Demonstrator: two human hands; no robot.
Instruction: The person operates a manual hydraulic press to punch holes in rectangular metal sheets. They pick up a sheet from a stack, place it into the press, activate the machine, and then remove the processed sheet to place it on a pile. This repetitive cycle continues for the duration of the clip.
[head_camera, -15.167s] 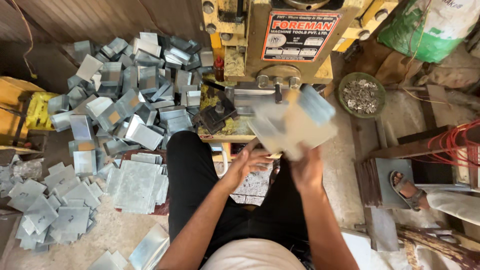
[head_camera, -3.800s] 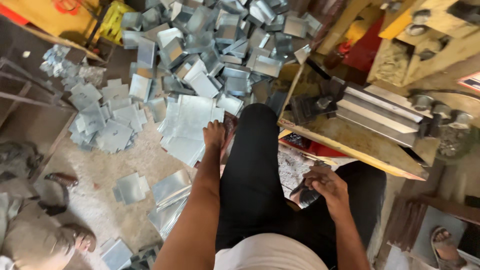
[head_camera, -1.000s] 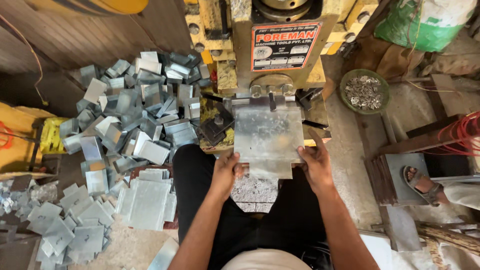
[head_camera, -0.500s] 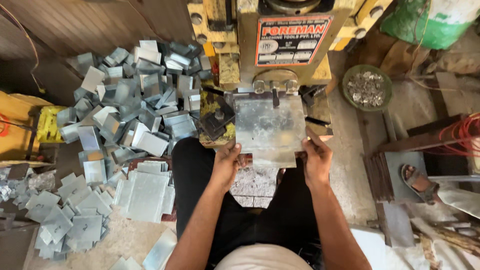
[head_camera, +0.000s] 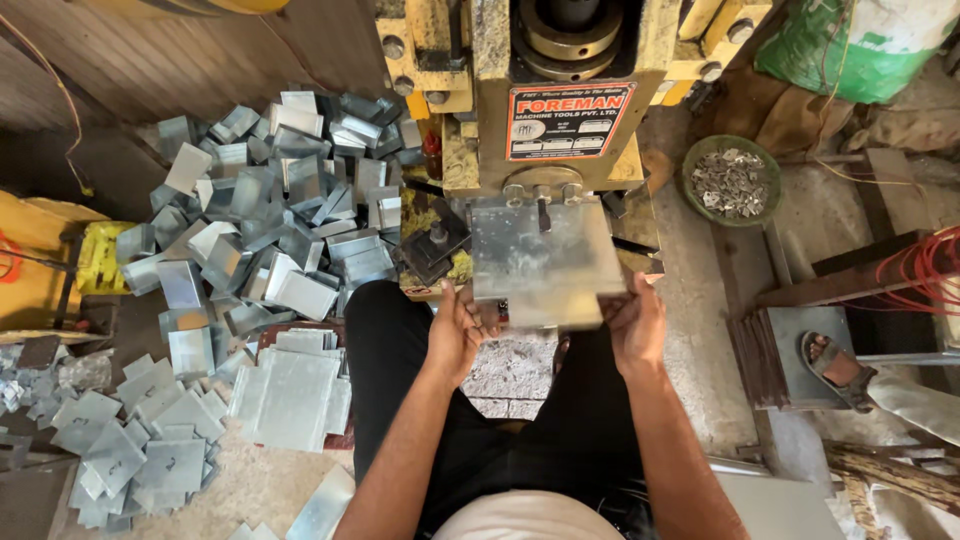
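Under press (head_camera: 545, 110): metal sheet (head_camera: 545, 255) gripped between left hand (head_camera: 455, 335), right hand (head_camera: 635, 325).

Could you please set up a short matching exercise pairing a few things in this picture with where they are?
Things:
1. metal sheet
2. round bowl of metal scraps
3. heap of bent metal pieces
4. sandalled foot

Places:
A. far right, on a step
B. left of the yellow press
C. held by left hand and right hand
D. right of the press

Pairs: 1-C, 2-D, 3-B, 4-A

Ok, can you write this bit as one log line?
left hand: holds metal sheet | right hand: holds same sheet | sheet: under yellow press | bent pieces: piled left
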